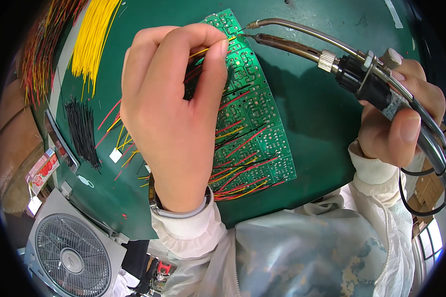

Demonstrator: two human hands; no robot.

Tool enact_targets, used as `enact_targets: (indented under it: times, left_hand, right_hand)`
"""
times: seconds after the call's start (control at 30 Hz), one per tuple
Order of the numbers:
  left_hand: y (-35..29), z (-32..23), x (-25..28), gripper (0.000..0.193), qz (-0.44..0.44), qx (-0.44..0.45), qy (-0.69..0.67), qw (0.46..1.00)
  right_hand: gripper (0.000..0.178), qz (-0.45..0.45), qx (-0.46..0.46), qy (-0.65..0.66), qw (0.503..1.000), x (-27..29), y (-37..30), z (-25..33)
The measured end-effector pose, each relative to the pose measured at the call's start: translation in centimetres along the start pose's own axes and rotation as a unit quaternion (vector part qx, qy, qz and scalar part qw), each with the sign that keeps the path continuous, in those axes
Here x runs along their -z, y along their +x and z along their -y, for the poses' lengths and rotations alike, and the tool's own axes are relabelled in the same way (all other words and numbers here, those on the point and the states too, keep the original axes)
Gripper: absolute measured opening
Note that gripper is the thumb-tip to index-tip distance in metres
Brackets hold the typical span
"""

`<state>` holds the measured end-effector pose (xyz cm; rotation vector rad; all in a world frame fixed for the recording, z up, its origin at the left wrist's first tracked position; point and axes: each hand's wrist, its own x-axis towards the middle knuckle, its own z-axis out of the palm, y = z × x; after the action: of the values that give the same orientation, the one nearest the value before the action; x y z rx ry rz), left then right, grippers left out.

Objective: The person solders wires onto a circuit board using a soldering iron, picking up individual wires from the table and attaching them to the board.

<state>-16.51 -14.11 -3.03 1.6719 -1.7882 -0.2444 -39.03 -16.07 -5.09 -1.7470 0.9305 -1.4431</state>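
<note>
Pinching a yellow wire (pixel 203 51) in the left hand (pixel 171 104), grip closed over the circuit board (pixel 255 109); right of it, a soldering iron (pixel 302 49) is clasped tight by the right hand (pixel 401 119).

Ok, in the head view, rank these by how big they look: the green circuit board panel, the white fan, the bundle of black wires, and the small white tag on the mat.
1. Green circuit board panel, partly hidden by the left hand.
2. White fan; cut off by the rim, so it could rival the panel.
3. Bundle of black wires.
4. Small white tag.
</note>
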Motion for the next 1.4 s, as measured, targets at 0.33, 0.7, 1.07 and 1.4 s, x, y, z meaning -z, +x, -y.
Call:
enact_targets:
  times: [0.33,0.7,1.07,1.4]
  left_hand:
    - [0.2,-0.2,-0.2,0.005,-0.003,-0.011,-0.005,1.000]
    - [0.0,0.1,-0.2,0.005,-0.013,-0.025,0.032,0.999]
    - [0.1,-0.1,-0.2,0.007,-0.020,-0.037,0.036,0.998]
    - [0.1,0.2,-0.3,0.008,-0.026,-0.055,0.048,0.997]
  right_hand:
    - [0.039,0.016,0.001,-0.038,0.999,1.4,0.0,0.0]
    - [0.039,0.058,0.083,-0.094,0.990,1.3,0.2,-0.5]
    - [0.037,0.025,0.088,-0.088,0.992,-0.9,0.9,1.1]
    - [0.040,0.052,0.044,-0.062,0.996,-1.0,0.6,1.0]
